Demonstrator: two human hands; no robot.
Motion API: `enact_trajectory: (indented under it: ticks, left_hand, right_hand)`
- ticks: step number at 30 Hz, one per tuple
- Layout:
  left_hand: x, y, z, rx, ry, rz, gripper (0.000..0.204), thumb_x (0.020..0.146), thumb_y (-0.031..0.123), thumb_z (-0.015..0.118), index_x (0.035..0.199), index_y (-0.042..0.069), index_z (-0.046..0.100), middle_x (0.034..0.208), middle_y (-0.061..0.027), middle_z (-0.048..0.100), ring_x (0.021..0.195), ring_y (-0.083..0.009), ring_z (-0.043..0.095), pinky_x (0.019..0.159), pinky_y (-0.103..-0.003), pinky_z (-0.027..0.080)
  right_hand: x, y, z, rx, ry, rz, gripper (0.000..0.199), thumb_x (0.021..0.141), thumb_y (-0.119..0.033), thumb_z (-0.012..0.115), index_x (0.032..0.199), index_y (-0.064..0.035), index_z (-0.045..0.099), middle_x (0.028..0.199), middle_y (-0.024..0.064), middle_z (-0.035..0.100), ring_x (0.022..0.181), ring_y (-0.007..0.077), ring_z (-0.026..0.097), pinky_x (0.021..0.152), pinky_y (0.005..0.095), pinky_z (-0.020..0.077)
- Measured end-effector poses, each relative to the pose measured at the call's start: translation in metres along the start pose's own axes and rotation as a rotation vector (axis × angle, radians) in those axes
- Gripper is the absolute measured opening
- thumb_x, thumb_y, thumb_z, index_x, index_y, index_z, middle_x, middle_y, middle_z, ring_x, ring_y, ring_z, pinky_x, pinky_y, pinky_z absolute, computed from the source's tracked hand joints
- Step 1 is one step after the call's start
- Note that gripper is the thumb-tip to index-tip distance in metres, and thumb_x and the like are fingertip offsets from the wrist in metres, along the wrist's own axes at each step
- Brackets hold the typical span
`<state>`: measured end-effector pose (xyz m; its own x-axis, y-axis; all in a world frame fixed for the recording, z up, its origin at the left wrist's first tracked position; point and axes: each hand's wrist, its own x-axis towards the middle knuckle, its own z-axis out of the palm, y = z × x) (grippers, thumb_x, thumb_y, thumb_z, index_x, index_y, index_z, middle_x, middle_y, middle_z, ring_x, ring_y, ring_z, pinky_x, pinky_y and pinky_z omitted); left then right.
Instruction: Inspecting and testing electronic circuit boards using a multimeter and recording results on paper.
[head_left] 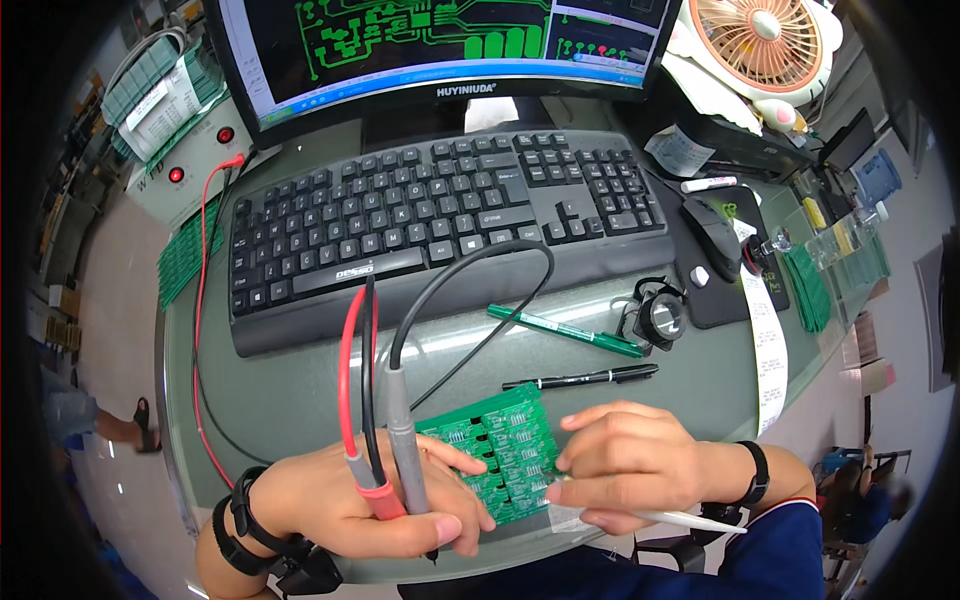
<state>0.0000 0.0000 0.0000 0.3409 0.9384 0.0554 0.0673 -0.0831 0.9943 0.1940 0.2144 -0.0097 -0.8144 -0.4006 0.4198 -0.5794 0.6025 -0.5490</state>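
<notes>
Circuit board (520, 440) (green) — it's between left hand (325, 497) and right hand (635, 460).

A monitor (440, 50) stood behind a keyboard (450, 205). In front of the keyboard lay a green pen (565, 330) and, nearer, a black pen (580, 378); a loupe (663, 316) rested by the green pen's right end. Rightward, a mouse (711, 235) sat on a pad (722, 305) crossed by a paper strip (768, 350), with a fan (765, 35) beyond.

Left grip (325, 500): red probe (380, 498), grey probe (403, 430). Right grip (635, 462): slim white tool (697, 521). Green circuit panel (515, 440) between.
</notes>
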Motion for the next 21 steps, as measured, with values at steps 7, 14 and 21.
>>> enact_trajectory:
  ticks: [7, 14, 21]
  left_hand:
    - [-0.004, -0.002, 0.005, -0.095, 0.082, -0.011, 0.028, 0.095, 0.019, 0.045, 0.091, 0.004, 0.067, 0.092, -0.0050, 0.070, 0.098, -0.0261, 0.067, 0.101, -0.043, 0.041]
    - [0.004, 0.009, 0.012, -0.542, 0.699, 0.034, 0.041, 0.098, 0.029, 0.038, 0.086, -0.004, 0.059, 0.070, -0.0190, 0.064, 0.062, -0.0264, 0.065, 0.075, -0.046, 0.055]
    - [0.003, 0.021, 0.024, -0.423, 0.793, -0.201, 0.055, 0.100, 0.047, 0.038, 0.084, -0.002, 0.057, 0.053, -0.0027, 0.044, 0.042, -0.0089, 0.042, 0.054, -0.030, 0.051]
  right_hand:
    - [0.021, 0.017, -0.026, -0.542, 0.096, 0.229, 0.029, 0.076, -0.010, 0.060, 0.104, -0.0045, 0.061, 0.091, 0.0086, 0.065, 0.079, 0.0212, 0.064, 0.062, 0.0307, 0.0529]
    - [0.036, 0.033, -0.021, -0.913, -0.118, 0.267, 0.018, 0.072, -0.011, 0.064, 0.088, -0.0075, 0.059, 0.073, 0.0032, 0.053, 0.070, 0.0190, 0.058, 0.058, 0.0303, 0.0477]
    - [0.054, 0.002, -0.053, -0.122, 0.094, 0.181, 0.030, 0.070, -0.001, 0.069, 0.098, -0.0077, 0.061, 0.085, 0.0070, 0.059, 0.075, 0.0274, 0.060, 0.064, 0.0341, 0.0493]
